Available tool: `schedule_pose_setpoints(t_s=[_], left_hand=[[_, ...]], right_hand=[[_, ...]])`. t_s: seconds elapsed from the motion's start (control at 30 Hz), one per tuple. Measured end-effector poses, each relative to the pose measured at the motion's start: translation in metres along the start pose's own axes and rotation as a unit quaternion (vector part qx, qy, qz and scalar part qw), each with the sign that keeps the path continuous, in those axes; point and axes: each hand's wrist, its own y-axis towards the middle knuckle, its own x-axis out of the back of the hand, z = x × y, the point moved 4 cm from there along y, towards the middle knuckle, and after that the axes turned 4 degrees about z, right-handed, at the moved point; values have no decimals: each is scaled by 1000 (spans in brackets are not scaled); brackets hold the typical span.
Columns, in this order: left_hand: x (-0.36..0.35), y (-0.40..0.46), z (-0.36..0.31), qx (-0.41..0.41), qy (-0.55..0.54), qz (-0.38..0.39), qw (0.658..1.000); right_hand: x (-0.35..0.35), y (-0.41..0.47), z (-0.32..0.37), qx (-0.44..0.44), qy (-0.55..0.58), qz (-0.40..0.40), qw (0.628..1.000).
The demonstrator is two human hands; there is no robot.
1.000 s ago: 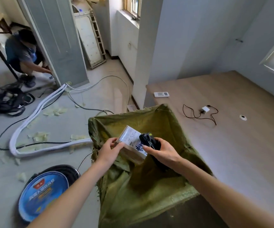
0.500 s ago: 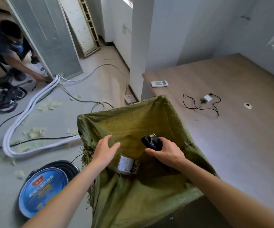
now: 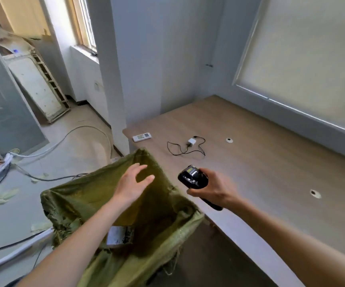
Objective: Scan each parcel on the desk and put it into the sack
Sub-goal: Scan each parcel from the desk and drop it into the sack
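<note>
Our left hand point(image 3: 130, 184) hovers, fingers spread and holding nothing, over the coarse woven green sack point(image 3: 97, 195). Our right hand point(image 3: 215, 186) has its grip around the glossy black scanner point(image 3: 192, 177). A flat, labelled parcel point(image 3: 119, 235) lies inside the sack beside the wood-grain table point(image 3: 260, 162).

Soft daylight came from the window point(image 3: 84, 27) at upper left, bright and even. The picture was slightly soft throughout, the wide lens bowed lines near the edges, and shadows stayed faint.

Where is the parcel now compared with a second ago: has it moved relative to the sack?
Yes. The parcel has dropped from above the sack's mouth to deep inside it.
</note>
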Motion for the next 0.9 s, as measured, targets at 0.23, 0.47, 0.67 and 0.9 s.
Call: schedule_pose_setpoints(t_s=[0.23,0.47,0.67,0.9], left_hand=[[-103,-9,-213,-135,-4,95,986],[-282,-94,-421,-259,-19,213,942],[-453,-214,-544,-338,-20,318,886],[-600,-322,-630,-400,-3,393,828]], right_hand=[[164,-134,-122,-145,-6,-146,979],[273,-328,-278,-312,24,-245,917],[317,-513,-402,-427,-2,-275,861],[335,-671,-499,-519,25,-323,791]])
